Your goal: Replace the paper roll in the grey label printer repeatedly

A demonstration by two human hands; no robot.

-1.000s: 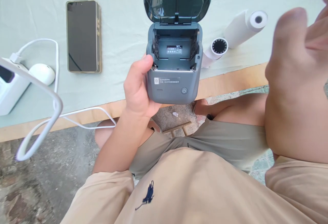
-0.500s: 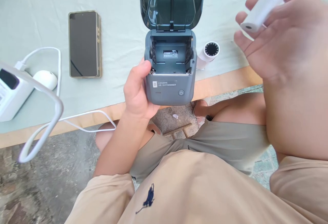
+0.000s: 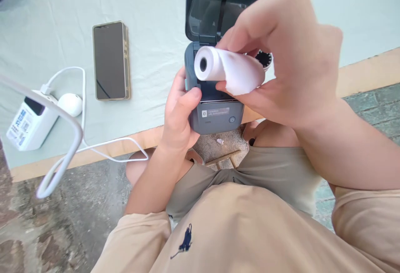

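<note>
A small dark grey label printer (image 3: 216, 118) is gripped by my left hand (image 3: 179, 114), thumb on its near left edge. Its dark see-through lid (image 3: 203, 12) stands raised at the back. Just over the printer's paper bay, my right hand (image 3: 290, 56) holds a white paper roll (image 3: 229, 66) sideways between thumb and fingers, with a loose flap of paper hanging down. The roll and hand cover most of the bay, so I cannot tell whether the roll touches it. Behind the right fingers shows part of a white cylinder with a dark, toothed end (image 3: 264, 59).
A phone in a case (image 3: 111, 62) lies on the pale cloth (image 3: 150, 35). To its left are a white power bank (image 3: 34, 118), a round white object (image 3: 70, 105) and a looping white cable (image 3: 115, 139). The table's wooden edge (image 3: 146, 136) runs before my knees.
My right hand has swung in from the upper right, bringing the paper roll over the printer and closing its fingers around it. The view has shifted slightly; my left hand still holds the printer.
</note>
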